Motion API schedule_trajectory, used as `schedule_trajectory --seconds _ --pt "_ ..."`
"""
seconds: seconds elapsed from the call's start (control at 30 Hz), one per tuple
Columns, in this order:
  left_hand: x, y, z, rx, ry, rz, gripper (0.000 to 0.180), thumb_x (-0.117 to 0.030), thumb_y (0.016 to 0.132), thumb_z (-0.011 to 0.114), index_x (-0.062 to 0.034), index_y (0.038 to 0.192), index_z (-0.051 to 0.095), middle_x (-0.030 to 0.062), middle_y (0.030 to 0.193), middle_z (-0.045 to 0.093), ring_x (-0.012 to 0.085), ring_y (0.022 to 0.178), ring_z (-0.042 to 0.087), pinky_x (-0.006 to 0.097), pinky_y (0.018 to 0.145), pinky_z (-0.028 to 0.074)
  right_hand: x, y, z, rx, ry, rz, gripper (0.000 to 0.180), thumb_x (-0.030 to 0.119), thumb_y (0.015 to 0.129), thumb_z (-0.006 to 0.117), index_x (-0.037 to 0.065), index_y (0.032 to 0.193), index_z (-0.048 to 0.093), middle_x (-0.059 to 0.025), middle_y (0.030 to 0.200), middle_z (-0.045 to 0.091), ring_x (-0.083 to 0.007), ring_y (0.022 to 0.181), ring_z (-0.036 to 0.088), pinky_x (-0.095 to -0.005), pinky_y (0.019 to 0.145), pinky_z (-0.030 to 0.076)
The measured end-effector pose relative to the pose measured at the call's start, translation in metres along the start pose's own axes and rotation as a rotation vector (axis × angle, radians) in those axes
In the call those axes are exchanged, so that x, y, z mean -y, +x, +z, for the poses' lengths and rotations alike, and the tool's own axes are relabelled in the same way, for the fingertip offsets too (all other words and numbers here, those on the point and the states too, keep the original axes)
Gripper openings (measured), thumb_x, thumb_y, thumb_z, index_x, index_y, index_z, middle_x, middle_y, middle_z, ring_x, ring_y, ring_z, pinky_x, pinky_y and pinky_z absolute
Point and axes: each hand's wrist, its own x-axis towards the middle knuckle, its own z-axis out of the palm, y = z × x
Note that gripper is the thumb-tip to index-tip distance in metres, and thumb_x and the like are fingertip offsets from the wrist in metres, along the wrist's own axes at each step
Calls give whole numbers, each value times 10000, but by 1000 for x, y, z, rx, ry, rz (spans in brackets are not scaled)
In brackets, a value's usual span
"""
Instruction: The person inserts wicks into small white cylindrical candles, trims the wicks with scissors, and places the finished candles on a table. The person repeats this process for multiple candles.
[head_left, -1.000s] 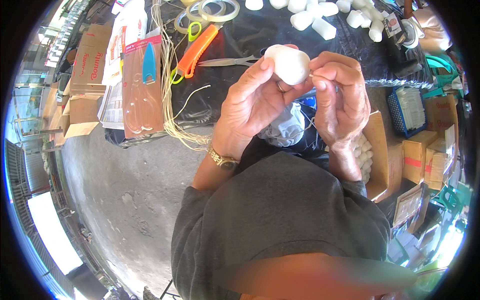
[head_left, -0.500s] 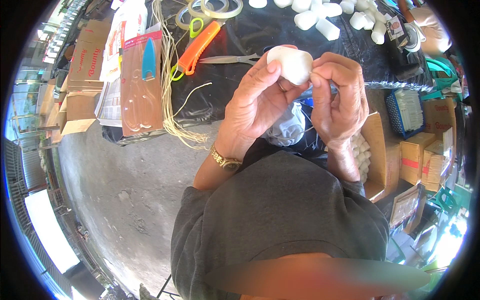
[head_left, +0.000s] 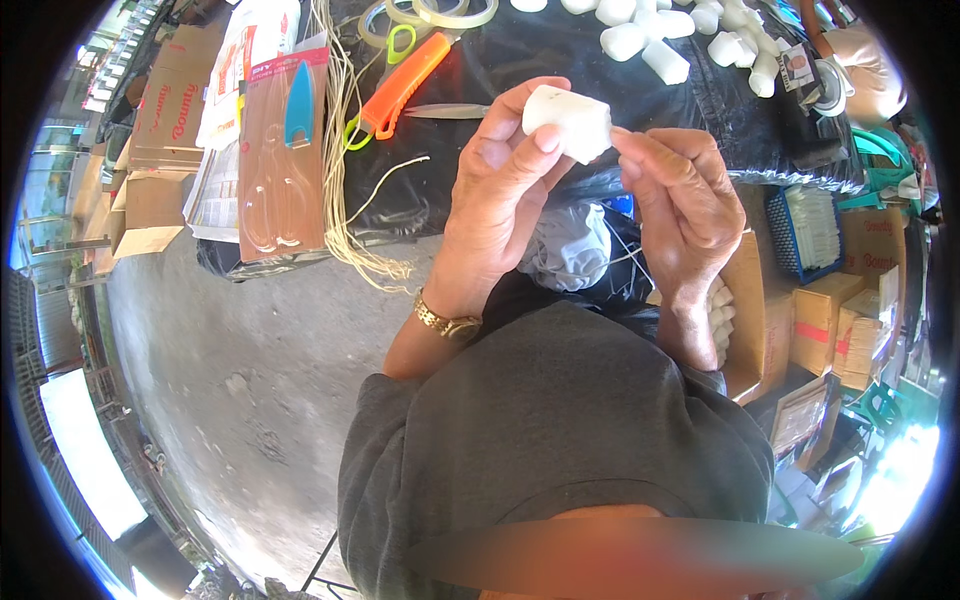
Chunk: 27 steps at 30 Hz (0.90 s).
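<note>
A short white candle (head_left: 566,120), a stubby wax-like cylinder, is held up over the table's near edge. My left hand (head_left: 505,185) grips it between the thumb and fingers, tilted with one end toward the right. At that end, the thumb and fingertips of my right hand (head_left: 690,200) come together in a pinch. Whatever is between them, if anything, is too small to make out. Behind my left hand, scissors (head_left: 448,111) lie partly hidden on the black-covered table (head_left: 540,60). More white candles (head_left: 665,62) lie loose toward the far right.
An orange cutter (head_left: 408,82), tape rolls (head_left: 455,12), a bundle of cream strings (head_left: 345,200) and a packaged blue-handled knife (head_left: 299,105) lie on the left. An open carton (head_left: 745,310) stands at my right, near a blue basket (head_left: 800,232) and more boxes (head_left: 828,318).
The candle has turned in my left hand, from its rounded face showing to its side and right end showing. My right hand has shifted slightly right and down, fingers still pinched.
</note>
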Motion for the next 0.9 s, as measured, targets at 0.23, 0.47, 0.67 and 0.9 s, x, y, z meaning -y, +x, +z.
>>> schedule_trajectory --seconds 0.23,0.47,0.67,0.9 --pt "0 -4 -1 -51 58 65 419 -82 915 675 -18 1294 509 82 1184 595 158 1111 581 307 993 454 -2 -4 3 34 261 416 272 -47 806 734 38 1047 640 -55 878 693 -131 778 651 -265 684 529" --pt "-4 -4 -6 -61 126 94 411 -78 907 684 -14 1279 521 86 1161 613 152 1089 587 286 954 468 -5 -9 -10 98 398 581 116 12 886 681 33 996 654 -41 848 680 -71 756 615 -218 673 498" --pt "1 -4 -4 -30 218 102 419 -59 897 694 -26 1281 529 77 1149 617 144 1070 594 278 919 490 -4 -11 -2 51 270 478 94 -16 869 681 25 953 688 -21 855 678 -80 747 612 -212 659 492" --pt "-3 -4 -7 2 265 154 472 -22 882 691 -26 1318 509 78 1145 611 154 1082 595 301 951 497 -5 -6 -6 148 339 434 154 -79 856 652 25 964 683 -39 890 680 -101 771 629 -230 674 506"
